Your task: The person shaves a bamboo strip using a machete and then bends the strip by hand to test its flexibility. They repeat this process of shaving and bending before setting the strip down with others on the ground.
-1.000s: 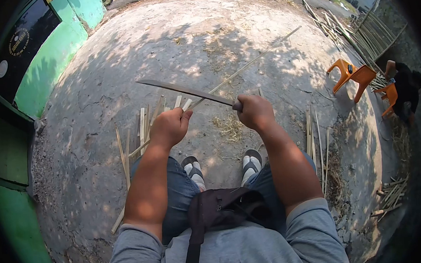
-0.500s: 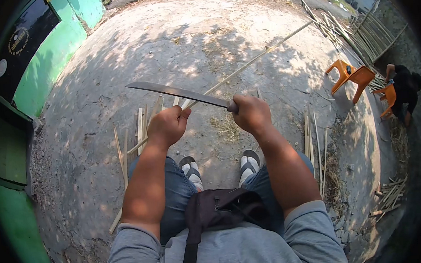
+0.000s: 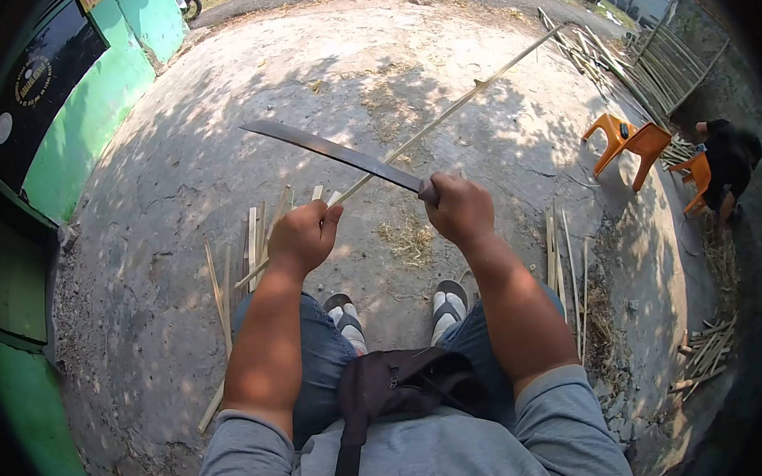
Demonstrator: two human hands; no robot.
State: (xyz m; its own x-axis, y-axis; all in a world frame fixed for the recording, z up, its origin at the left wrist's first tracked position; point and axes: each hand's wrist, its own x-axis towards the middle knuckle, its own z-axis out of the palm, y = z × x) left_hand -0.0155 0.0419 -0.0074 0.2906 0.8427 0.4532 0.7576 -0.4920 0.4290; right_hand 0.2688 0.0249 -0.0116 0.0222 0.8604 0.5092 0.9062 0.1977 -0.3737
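Observation:
My right hand [image 3: 461,209] is wrapped round the handle of a machete [image 3: 332,154]. Its long, dark blade points up and to the left, crossing over a pale bamboo strip [image 3: 468,97]. That strip is gripped in my closed left hand [image 3: 301,237], with its long end reaching out to the far right and its short end passing back by my left forearm. A dark node bump [image 3: 479,83] shows partway along the strip. The blade overlaps the strip just beyond my left fist.
More cut strips [image 3: 253,237] lean by my left knee, with others [image 3: 559,253] at my right. Shavings [image 3: 407,241] lie on the concrete. Orange plastic chairs [image 3: 646,148] and a crouching person [image 3: 730,160] are at right. Bamboo poles [image 3: 593,59] lie at far right.
The machete's blade has tilted more steeply, its tip going up and to the right. My right hand has shifted slightly; my left hand keeps its hold on the strip.

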